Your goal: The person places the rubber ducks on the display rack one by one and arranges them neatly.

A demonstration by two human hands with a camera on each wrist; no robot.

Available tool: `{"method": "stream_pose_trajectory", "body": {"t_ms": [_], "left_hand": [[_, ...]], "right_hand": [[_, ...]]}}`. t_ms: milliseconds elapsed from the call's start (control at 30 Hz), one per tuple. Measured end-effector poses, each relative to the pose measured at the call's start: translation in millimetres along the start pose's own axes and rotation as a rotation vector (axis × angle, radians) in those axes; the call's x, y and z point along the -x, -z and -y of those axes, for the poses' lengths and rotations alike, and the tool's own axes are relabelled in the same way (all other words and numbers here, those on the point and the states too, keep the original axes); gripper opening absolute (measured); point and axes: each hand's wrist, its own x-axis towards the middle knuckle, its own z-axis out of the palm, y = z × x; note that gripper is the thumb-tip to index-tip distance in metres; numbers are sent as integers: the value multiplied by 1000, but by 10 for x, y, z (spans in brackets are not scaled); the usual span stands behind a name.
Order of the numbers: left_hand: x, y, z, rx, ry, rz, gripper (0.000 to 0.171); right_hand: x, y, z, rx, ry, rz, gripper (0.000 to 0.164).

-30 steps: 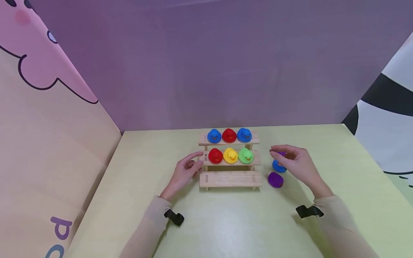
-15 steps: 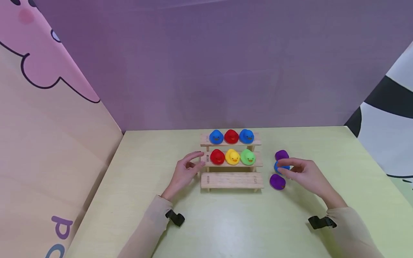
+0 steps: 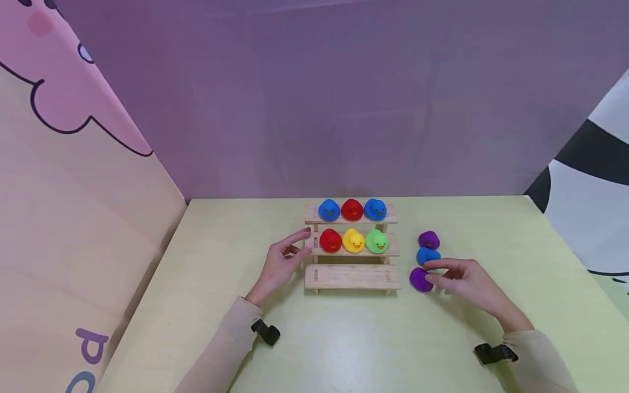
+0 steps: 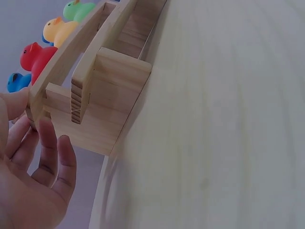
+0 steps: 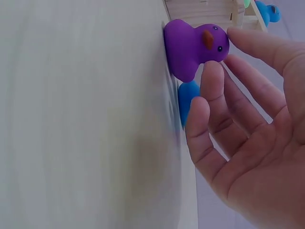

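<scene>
My left hand (image 3: 281,267) holds the left end of the stepped wooden stand (image 3: 351,277) at its middle tier. In the left wrist view the thumb lies against the tier's end, with the other fingers (image 4: 66,162) bent below. A purple rubber duck (image 3: 419,280) stands on the table right of the stand, nearest of three. My right hand (image 3: 467,281) reaches its head, thumb and index fingertips right at it and loosely spread. Beyond it are a blue duck (image 3: 425,255) and another purple duck (image 3: 429,239).
On the middle tier sit a red duck (image 3: 331,240), a yellow duck (image 3: 353,240) and a green duck (image 3: 377,241). The top tier bears a red duck (image 3: 352,209) between two blue ones. A purple wall (image 3: 314,109) rises behind the table (image 3: 314,344).
My right hand has moved nearer to the body, past the far purple duck and the blue one, to the nearest purple duck. The left hand stays at the stand.
</scene>
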Motion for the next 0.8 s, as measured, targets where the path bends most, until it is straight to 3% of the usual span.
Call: {"method": "stream_pose_trajectory", "body": {"t_ms": [533,800], "left_hand": [[-6,14,6,-6,2,20,41],[-9,20,18,5,9,22,42]], "right_hand": [[11,12,-41,3,-34,76,45],[4,11,-49,7,-34,72,44]]}}
